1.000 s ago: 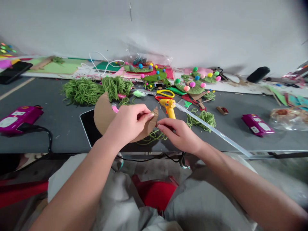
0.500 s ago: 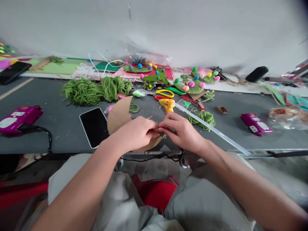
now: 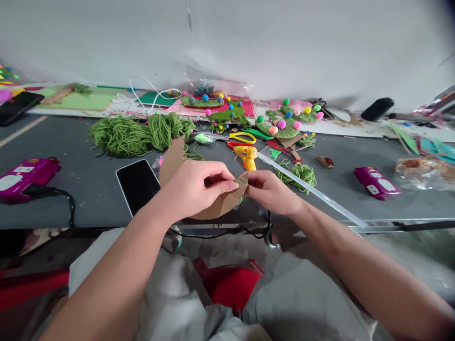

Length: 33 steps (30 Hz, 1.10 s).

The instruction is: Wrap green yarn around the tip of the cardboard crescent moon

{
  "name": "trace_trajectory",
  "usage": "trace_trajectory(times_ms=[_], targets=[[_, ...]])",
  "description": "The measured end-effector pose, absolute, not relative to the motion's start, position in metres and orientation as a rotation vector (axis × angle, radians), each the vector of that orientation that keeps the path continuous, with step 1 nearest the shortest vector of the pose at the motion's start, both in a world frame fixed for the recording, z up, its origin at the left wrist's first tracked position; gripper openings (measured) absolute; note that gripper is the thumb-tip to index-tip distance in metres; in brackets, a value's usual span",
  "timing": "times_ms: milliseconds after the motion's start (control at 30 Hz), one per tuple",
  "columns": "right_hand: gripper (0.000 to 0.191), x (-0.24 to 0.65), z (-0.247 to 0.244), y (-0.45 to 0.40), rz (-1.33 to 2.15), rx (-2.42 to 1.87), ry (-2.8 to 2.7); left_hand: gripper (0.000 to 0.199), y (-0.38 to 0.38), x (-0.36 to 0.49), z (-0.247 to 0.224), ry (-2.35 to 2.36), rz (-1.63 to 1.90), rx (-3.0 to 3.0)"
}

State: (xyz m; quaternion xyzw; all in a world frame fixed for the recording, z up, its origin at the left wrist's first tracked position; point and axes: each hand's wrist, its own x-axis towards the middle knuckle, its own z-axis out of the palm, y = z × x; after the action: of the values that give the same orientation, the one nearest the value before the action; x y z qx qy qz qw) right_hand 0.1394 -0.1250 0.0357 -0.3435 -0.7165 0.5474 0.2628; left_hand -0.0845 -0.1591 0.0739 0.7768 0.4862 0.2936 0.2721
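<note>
My left hand (image 3: 194, 189) is closed on a curved brown cardboard piece (image 3: 222, 206), its thumb lying on the face near the pointed end. At that tip my right hand (image 3: 270, 192) pinches the edge, its fingertips partly behind the cardboard. A little green yarn shows at the tip and just below it; how it is fixed I cannot tell. Beyond my hands lies a yellow glue gun (image 3: 246, 154) with a long clear glue stick (image 3: 309, 187) reaching right. A green yarn bundle (image 3: 296, 175) lies beneath the stick.
A white-edged phone (image 3: 137, 184) lies by my left forearm. Behind are a big green yarn hank (image 3: 138, 135), scissors (image 3: 243, 138) and green pieces with pompoms (image 3: 282, 125). Purple boxes (image 3: 377, 182) sit at both sides. A black cable (image 3: 220, 235) hangs below the table's front edge.
The cardboard has been tilted up, so its pointed end now shows between my hands. My left thumb has moved onto its face, and my right fingers have slipped partly behind the tip.
</note>
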Motion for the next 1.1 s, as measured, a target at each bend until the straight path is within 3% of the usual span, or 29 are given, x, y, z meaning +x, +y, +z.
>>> trace_trajectory(times_ms=[100,267,433,533,633,767,833,967,1100], targets=[[0.026,0.137,0.031,-0.128,1.28,-0.981,-2.077,0.022,-0.153,-0.088,0.07,1.47,0.757,2.19],[0.022,0.137,0.031,-0.136,0.638,-0.96,-2.392,0.024,-0.148,-0.089,0.061,1.661,0.484,2.245],[0.026,0.135,0.034,-0.137,0.268,-0.831,-2.529,0.022,-0.147,-0.087,0.054,1.449,0.321,2.249],[0.021,0.137,0.038,-0.137,0.47,-0.761,-2.438,0.02,-0.149,-0.088,0.056,1.284,0.328,2.204],[0.016,0.142,0.044,-0.134,0.905,-0.801,-2.264,0.021,-0.153,-0.088,0.064,1.198,0.351,2.162],[0.026,0.148,0.055,-0.127,1.62,-0.777,-2.034,0.017,-0.161,-0.083,0.075,1.047,0.389,2.009],[0.031,0.149,0.056,-0.124,1.789,-0.706,-1.954,0.015,-0.165,-0.081,0.079,0.997,0.441,1.928],[0.034,0.144,0.048,-0.124,1.736,-0.733,-1.897,0.014,-0.164,-0.081,0.08,0.989,0.651,1.844],[0.023,0.138,0.036,-0.127,1.267,-0.912,-2.015,0.022,-0.157,-0.084,0.073,1.223,0.804,1.88]])
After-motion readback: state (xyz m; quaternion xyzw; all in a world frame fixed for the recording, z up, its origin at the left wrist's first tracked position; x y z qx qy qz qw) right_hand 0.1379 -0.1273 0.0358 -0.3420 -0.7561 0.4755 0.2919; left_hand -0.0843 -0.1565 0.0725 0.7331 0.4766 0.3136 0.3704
